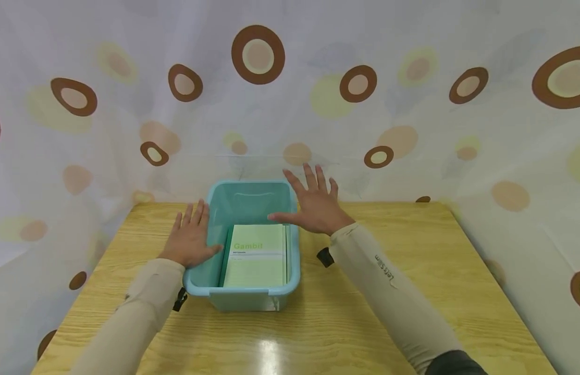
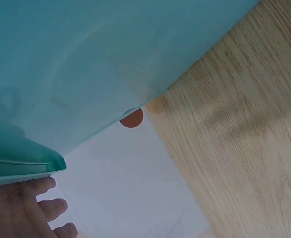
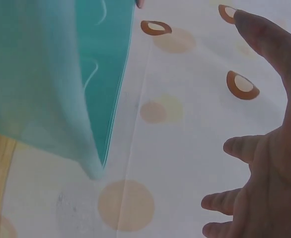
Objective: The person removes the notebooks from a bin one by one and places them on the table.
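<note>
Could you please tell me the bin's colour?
The bin is light turquoise, best seen in the head view.

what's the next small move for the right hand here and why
Probably lower the right hand to the right side of the blue bin. Its fingers are spread and hold nothing, while the left hand is at the bin's left rim, so a matching touch opposite would likely steady it.

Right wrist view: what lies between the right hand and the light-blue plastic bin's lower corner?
No object: in the right wrist view, only white patterned sheeting shows behind the gap from right hand to bin.
</note>
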Motion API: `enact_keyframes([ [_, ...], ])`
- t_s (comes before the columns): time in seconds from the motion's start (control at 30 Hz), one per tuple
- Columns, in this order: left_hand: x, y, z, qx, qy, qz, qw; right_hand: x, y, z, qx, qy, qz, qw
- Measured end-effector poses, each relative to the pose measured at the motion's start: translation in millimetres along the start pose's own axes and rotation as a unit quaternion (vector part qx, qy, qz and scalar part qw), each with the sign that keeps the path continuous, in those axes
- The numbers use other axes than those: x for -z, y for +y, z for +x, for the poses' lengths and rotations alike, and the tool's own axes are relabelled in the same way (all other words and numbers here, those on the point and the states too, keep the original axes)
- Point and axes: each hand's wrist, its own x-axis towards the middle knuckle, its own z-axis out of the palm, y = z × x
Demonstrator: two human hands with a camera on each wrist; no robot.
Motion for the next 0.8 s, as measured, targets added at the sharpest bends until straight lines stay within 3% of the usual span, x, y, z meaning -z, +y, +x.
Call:
enact_keyframes([
  [0.47, -4.4, 2.1, 4.6, -0.010, 0.002, 0.030, 0.9995, -18.7, -39.2, 55.4, 0.049, -0.077, 0.021, 0.996],
  [0.8, -5.3, 2.7, 3.6, -0.005, 0.007, 0.036, 0.9993, -61.6, -57.6, 81.2, 0.004, -0.107, 0.050, 0.993],
])
